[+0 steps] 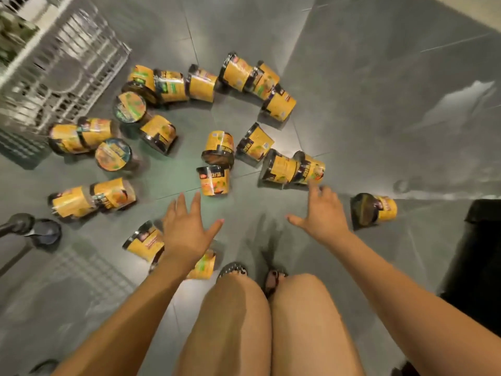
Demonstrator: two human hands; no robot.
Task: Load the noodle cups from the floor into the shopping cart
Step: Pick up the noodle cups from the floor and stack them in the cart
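Judging by the many noodle cups (214,181) strewn on the floor (352,90), loading of the shopping cart (62,77) is barely begun; left hand (187,232) and right hand (322,213) are spread, nothing held.

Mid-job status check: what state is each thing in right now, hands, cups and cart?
left hand: open, fingers spread, holding nothing.
right hand: open, reaching forward, holding nothing.
noodle cups: scattered on the floor, most lying on their sides.
shopping cart: beside the cups; contents too blurred to tell.
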